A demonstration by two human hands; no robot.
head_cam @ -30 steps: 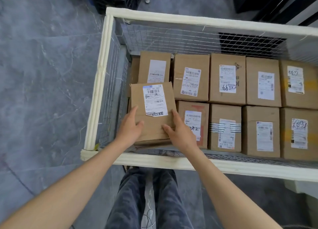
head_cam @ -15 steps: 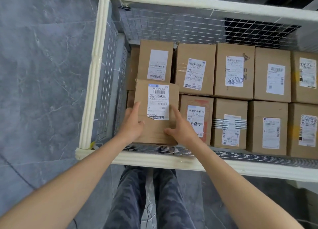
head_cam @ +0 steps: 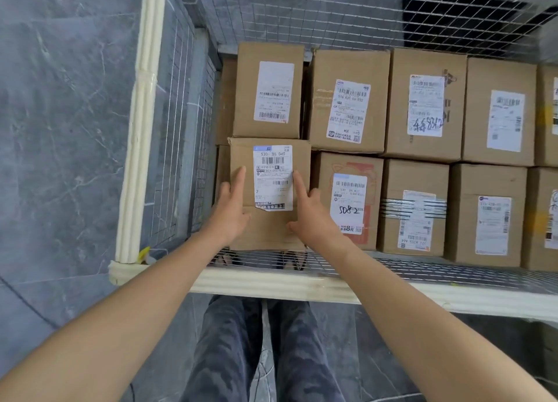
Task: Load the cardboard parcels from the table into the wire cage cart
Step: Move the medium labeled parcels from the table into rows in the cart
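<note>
Two hands: both bare, reaching over the near rim into the cart and lying on one parcel.
Left hand (head_cam: 231, 211): open, fingers stretched straight, flat on the left part of the parcel's top face, with the forefinger beside the label.
Right hand (head_cam: 314, 217): also open, fingers straight, pressing the right part of the same top face; the forefinger touches the label's right edge.
Brown cardboard parcel with a white barcode label (head_cam: 268, 229): inside the cart, in its near left corner, its near edge just beside the front mesh; I cannot tell whether it is fully set down.
White-framed wire mesh cage cart (head_cam: 271, 283): seen from above, with mesh walls on the left, far and near sides.
Other brown cardboard boxes with white labels (head_cam: 422, 111): two rows filling the cart to the right and behind; the red-printed box (head_cam: 350, 166) stands right beside the parcel.
Grey marbled floor (head_cam: 60, 129): left of the cart.
Dark patterned trousers (head_cam: 259, 356): below the near rim, between the forearms.
</note>
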